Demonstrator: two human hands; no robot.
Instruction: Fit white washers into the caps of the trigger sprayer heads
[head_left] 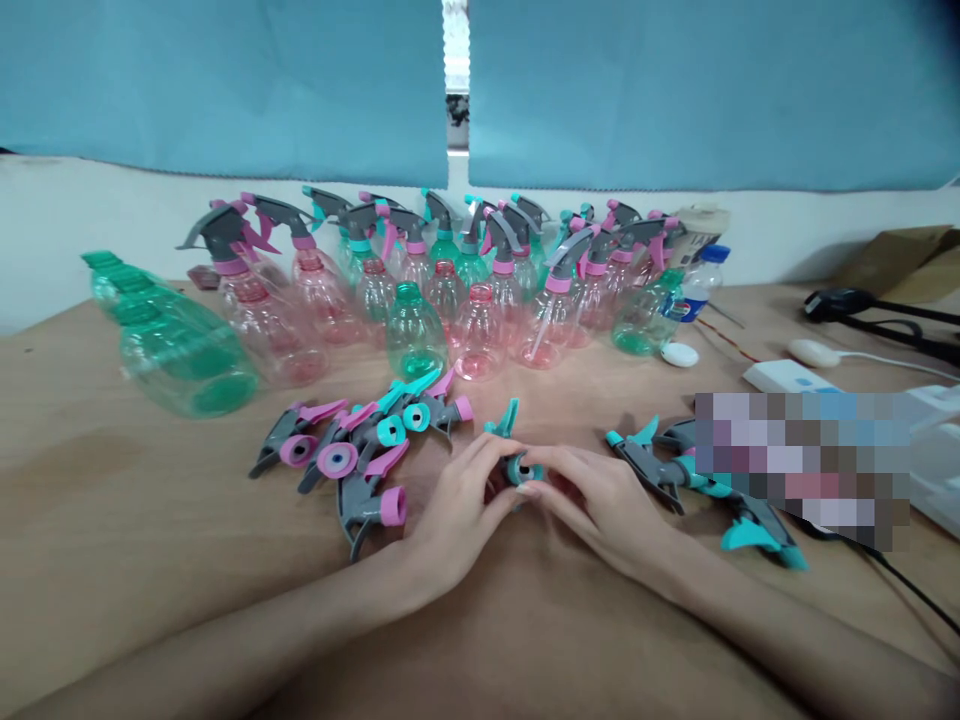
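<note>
Head view: the left hand (469, 490) and right hand (592, 500) both grip a teal sprayer (517, 468) between their fingertips, at the near middle of the counter (525, 610). Work looks partway: many far bottles (551, 325) wear sprayers; several bare bottles (416, 335) stand among them, and loose sprayers (393, 507) lie left and right. The held sprayer's collar opens near, its teal tip points far; its long axis is mostly hidden.

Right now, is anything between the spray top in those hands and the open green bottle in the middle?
Yes, partly: a pink-collared spray top lies on the table between the held spray top and the green bottle.
</note>
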